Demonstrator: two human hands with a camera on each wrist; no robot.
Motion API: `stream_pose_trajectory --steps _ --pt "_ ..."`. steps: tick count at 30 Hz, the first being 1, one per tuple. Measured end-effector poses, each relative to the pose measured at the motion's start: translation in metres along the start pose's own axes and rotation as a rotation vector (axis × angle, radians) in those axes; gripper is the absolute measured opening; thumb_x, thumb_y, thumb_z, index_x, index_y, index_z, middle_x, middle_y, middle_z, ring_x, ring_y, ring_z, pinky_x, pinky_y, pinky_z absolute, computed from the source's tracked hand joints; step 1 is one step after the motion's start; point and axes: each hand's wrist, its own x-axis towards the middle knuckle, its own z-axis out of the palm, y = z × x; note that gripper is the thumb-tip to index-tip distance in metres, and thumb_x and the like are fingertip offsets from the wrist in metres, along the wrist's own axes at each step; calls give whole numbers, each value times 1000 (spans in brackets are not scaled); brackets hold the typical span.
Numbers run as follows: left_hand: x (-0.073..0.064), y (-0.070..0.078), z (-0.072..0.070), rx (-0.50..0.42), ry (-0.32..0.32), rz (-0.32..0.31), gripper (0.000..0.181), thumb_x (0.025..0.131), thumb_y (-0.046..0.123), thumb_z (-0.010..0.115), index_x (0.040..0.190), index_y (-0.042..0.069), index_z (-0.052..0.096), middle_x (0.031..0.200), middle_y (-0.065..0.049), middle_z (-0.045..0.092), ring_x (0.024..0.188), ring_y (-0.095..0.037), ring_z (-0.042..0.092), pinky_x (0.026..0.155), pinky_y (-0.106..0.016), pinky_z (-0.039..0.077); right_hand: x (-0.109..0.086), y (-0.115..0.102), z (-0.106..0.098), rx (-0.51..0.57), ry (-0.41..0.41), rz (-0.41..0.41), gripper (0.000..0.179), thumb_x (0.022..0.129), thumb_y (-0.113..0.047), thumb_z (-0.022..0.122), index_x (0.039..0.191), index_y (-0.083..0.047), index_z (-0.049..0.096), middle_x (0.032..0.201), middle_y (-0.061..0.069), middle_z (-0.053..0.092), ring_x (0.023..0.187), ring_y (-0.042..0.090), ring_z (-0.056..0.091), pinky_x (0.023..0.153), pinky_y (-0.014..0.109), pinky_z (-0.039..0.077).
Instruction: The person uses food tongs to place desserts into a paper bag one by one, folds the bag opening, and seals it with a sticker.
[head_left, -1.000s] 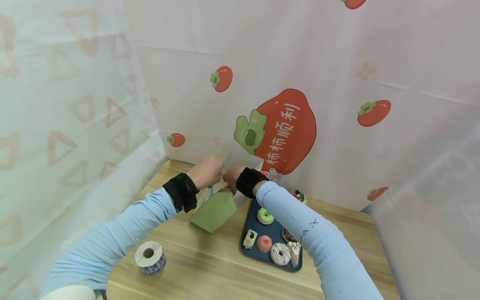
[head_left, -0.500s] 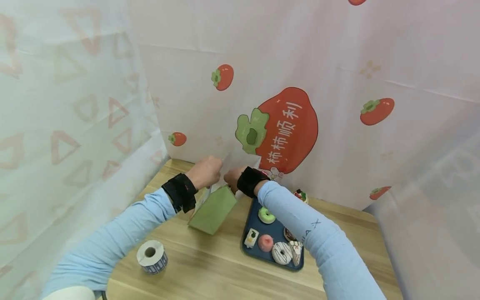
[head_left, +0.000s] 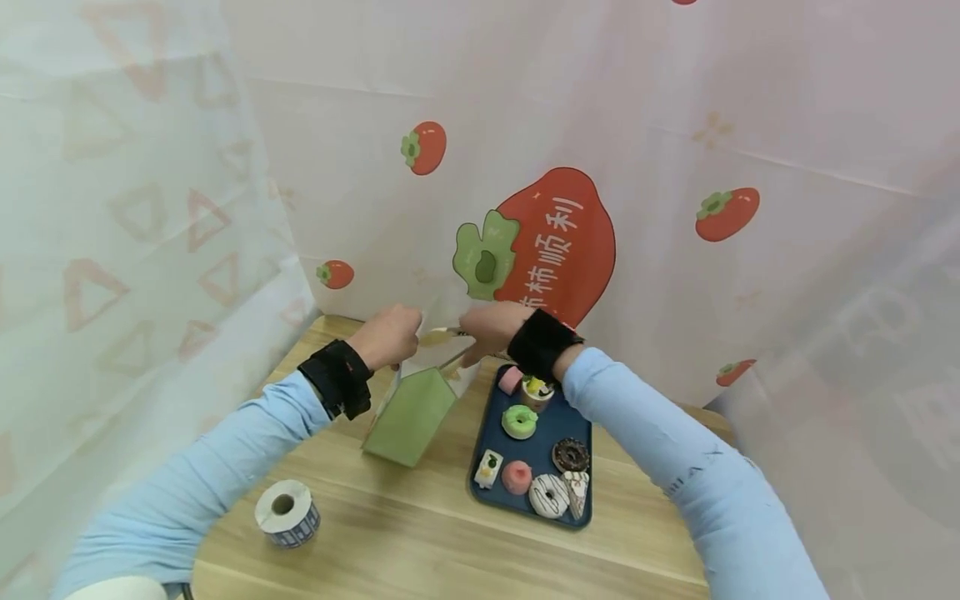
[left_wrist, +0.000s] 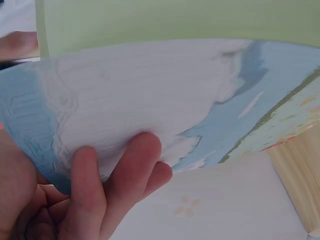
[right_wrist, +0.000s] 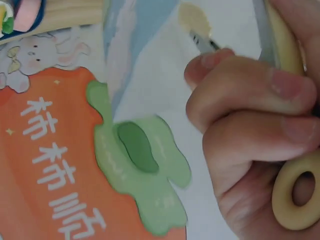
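My left hand [head_left: 390,333] pinches the upper edge of a paper bag [head_left: 411,417] with a light green side. In the left wrist view, its fingertips press on the bag's painted blue and white panel [left_wrist: 135,95]. My right hand [head_left: 491,323] is by the bag's mouth and grips food tongs [head_left: 435,337] with beige tips. Up close in the right wrist view, curled fingers wrap the tongs' handle, whose beige ring [right_wrist: 282,205] shows below them. The visible beige tip [right_wrist: 195,17] has nothing at it. The inside of the bag is mostly hidden.
Right of the bag lies a dark blue tray [head_left: 491,429] with several toy-like sweets, among them a green doughnut [head_left: 519,422], a chocolate doughnut [head_left: 571,455] and a white doughnut [head_left: 549,497]. A label roll [head_left: 300,532] stands at front left. A printed curtain [head_left: 360,183] hangs behind.
My right hand has moved up and right from the bag's mouth, bringing the tongs' tip into sight. The left hand keeps hold of the bag. More of the tray shows now.
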Motion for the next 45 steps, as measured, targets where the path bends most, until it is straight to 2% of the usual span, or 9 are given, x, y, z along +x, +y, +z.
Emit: stream_pose_trajectory --steps 6,11,14,19,25,29,33,40,45 --pt "0 -4 0 -30 4 -24 15 90 -7 46 88 -3 60 76 -17 63 46 -19 62 44 -25 44 -43 17 7 81 149 36 37 85 -41 77 108 -13 69 83 -2 64 71 14 56 62 24 44" --pt "1 -4 2 15 6 -29 16 89 -7 46 85 -2 61 72 -16 63 43 -17 61 45 -25 45 -69 35 27 200 251 29 68 81 -41 80 137 -15 53 114 3 67 93 17 63 81 32 55" --pt "4 -3 4 42 3 -32 16 88 -7 46 85 -3 62 71 -15 64 42 -15 61 44 -24 45 -84 43 39 269 281 36 73 81 -35 82 140 -10 46 123 9 65 99 21 65 88 37 56" --pt "6 0 6 44 -12 -43 17 89 -6 47 86 -4 63 70 -14 65 44 -16 63 44 -23 44 -116 51 55 358 285 70 61 86 -20 76 133 2 44 108 17 66 77 18 61 68 30 53" --pt "5 -4 6 16 -27 -49 17 87 -7 46 88 -5 62 77 -18 65 44 -17 62 43 -24 44 -159 60 76 436 388 66 56 87 -20 77 131 -1 48 93 5 64 71 10 54 58 23 45" --pt "6 -8 6 14 -30 -66 16 87 -6 46 89 -5 61 84 -19 65 46 -16 62 43 -24 44 -189 60 93 389 458 103 51 84 -21 80 124 -5 52 79 -5 56 64 5 47 53 21 41" --pt "6 -11 5 3 -28 -59 16 86 -6 46 89 -6 61 83 -20 65 46 -16 63 43 -24 46 -214 56 114 308 506 147 57 83 -21 80 130 -6 52 77 -10 55 58 -2 40 51 18 37" --pt "6 -11 1 -13 -31 -67 17 87 -6 45 91 -7 62 83 -20 65 47 -16 62 44 -25 49 -250 47 153 381 436 298 54 87 -31 75 129 -3 57 65 -13 45 54 -3 34 49 19 33" --pt "5 -11 -2 -9 -32 -70 16 87 -6 45 90 -7 61 82 -21 64 47 -16 62 45 -26 49 -270 45 198 475 422 344 45 89 -33 73 120 -3 60 62 -15 45 49 -5 32 46 18 32"
